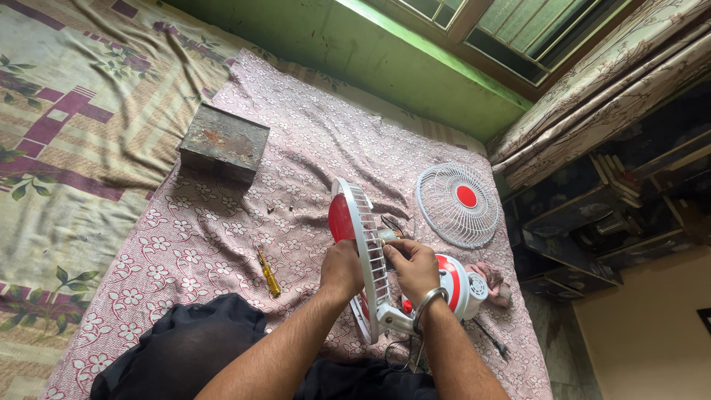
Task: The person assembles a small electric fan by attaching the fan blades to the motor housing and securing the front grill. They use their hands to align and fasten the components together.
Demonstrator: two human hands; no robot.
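Head view: a person sits on a bed, both forearms reaching forward over a pink flowered sheet (pixel 222 244)
Fan: a small white and red table fan (pixel 370 259) stands near the sheet's near edge, its rear grille turned edge-on, the red blades showing behind the wires
Left hand: the left hand (pixel 341 271) is against the left face of the grille, fingers curled in on the wires; how tightly they close cannot be told
Right hand: the right hand (pixel 412 268) is on the right face of the grille at the hub, fingers bent narrow and pinched around a small part at the centre; a metal bangle (pixel 429 305) circles the wrist
Front grille: the loose round front grille (pixel 457 204) with a red centre lies flat near the sheet's right edge, apart from the fan
Screwdriver: a yellow-handled screwdriver (pixel 268 272) lies on the sheet left of the left hand
Box: a rusty metal box (pixel 224 142) sits at the sheet's far left edge
Cloth: a pink rag (pixel 495 280) lies just beside the fan's motor housing
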